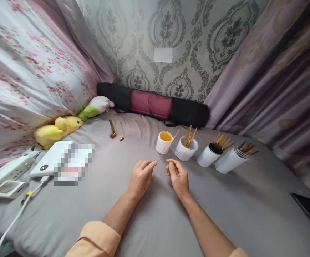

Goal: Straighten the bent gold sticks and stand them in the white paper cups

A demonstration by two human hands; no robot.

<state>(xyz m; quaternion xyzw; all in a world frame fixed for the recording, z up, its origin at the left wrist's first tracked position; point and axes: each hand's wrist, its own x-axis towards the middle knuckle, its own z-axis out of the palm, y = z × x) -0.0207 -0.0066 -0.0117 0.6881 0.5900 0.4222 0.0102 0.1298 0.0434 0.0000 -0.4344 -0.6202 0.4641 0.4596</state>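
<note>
Pinching a thin golden stick (pixel 173 139) between the thumb and fingertips of my left hand (pixel 140 179), I hold it slanting up and away toward my right, crossing in front of the yellow-lined white can (pixel 161 145) just beyond my hands. My right hand (pixel 179 179) is just beside the left, its fingers loosely curled; I cannot tell whether they hold anything. Beyond it stands a white tub (pixel 182 152) with yellow sticks (pixel 188 138), and farther right are two stick-filled white cans (pixel 228 162). Bent golden rods (pixel 113 129) lie beyond my left hand, to its left.
</note>
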